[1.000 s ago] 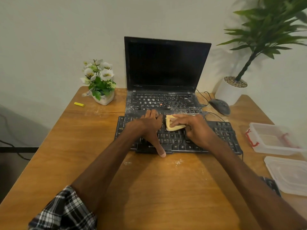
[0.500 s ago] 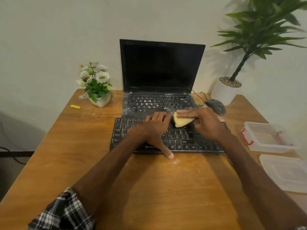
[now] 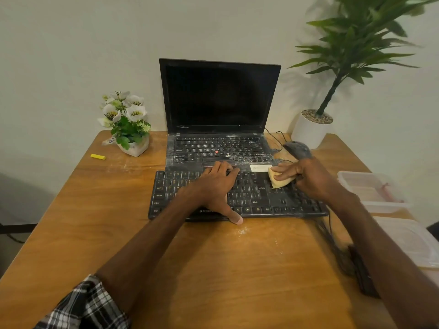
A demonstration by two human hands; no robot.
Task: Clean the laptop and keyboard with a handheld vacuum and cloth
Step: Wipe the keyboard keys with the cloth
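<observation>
black keyboard (image 3: 251,193) marked "zebro…", left hand (image 3: 213,186) flat on keys, right hand (image 3: 308,179) pinching yellow cloth (image 3: 279,181)

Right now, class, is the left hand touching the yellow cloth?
Apart. The head view shows bare keys of the keyboard between the left hand and the cloth, which the right hand pinches.

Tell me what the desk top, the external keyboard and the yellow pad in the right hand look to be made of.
The desk top looks like wood or wood-look laminate, satin, with grain streaks. The external keyboard seems matte black plastic, dusted pale. The yellow pad is soft cloth or sponge, hard to tell; it bulges in the right hand.
</observation>
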